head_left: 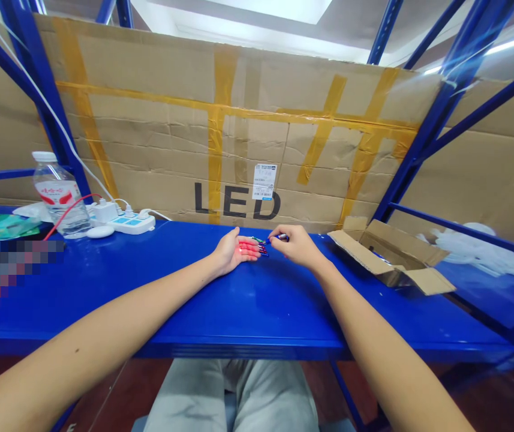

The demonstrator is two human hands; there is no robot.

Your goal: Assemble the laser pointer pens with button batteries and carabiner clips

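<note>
Our forearms [117,321] reach over the tabletop [248,318], the right hand [299,246] pinching a slim blue item [278,239], long axis roughly sideways, just right of thin coloured pieces [263,249] at the straightened fingertips of our palm-up left hand [234,252], thumb apart.

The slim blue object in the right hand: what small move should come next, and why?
Perhaps the right hand should lay the slim blue object beside the slim coloured pieces at the fingertips of the left hand, since it is pinched very near them, and the left hand is open with its fingers extended.
</note>
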